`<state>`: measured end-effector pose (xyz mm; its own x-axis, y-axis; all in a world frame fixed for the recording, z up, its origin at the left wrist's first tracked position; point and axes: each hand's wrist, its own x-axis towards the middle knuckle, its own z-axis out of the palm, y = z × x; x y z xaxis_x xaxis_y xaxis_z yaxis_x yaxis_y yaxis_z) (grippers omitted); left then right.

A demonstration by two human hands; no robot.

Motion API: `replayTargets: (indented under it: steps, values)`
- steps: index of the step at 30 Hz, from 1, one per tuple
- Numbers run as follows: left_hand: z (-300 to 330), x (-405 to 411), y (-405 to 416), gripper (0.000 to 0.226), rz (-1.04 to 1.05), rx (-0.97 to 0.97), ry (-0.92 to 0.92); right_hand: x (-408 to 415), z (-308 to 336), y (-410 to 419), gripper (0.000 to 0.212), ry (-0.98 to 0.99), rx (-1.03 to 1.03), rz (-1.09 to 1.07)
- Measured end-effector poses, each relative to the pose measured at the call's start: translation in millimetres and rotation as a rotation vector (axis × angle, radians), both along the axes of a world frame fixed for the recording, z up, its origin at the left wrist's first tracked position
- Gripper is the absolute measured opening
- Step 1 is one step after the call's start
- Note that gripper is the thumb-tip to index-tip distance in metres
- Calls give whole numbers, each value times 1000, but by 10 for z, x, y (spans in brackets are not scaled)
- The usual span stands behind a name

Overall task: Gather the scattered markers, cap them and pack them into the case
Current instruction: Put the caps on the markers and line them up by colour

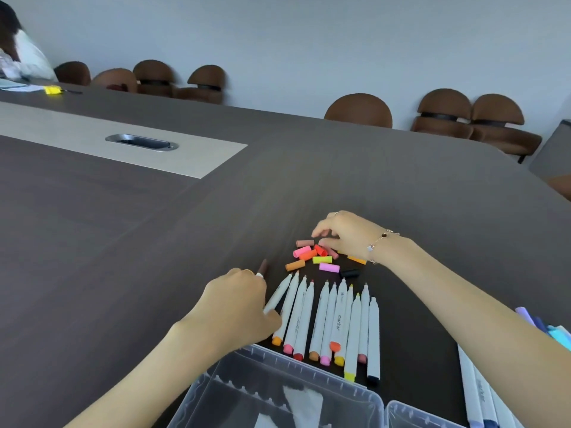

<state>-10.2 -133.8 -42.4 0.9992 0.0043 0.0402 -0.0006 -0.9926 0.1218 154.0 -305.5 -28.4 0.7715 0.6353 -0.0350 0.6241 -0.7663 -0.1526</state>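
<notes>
Reaching into the cap pile, your right hand (343, 234) has its fingers curled down over the loose coloured plastic marker caps (318, 257); thumb & forefinger look to pinch a dusty-pink cap, but the blur means you can't be sure. The caps (pink, orange, red, yellow-green, brown, one black) lie in a tight heap on the dark wood-grain conference table (154, 227), just beyond the marker tips.

Your left hand (238, 307) has its fingers curled round a white-barrelled marker with a brown cap (263, 268), cap end poking out past the knuckles, pointing away from you. The hand's heel rests over the leftmost pens.

Approx. a dozen uncapped white-barrelled markers (336, 325) lie side by side, fanned, tips away from you, coloured butt ends toward the near edge, touching the clear plastic marker case (278, 393). The case sits open at the near edge, w/ ribbed slots along its far wall.

More white markers w/ blue & purple ends (482, 393) lie near the table's near right edge, well apart from the fan. Brown upholstered chairs (358, 109) line the far edge.
</notes>
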Motion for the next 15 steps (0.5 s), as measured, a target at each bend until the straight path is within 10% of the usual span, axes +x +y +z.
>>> replayTargets:
  steps: [15]
  values:
    - [44,-83,330,18,94,-292,5,-65,1,327,18,-62,-105,30]
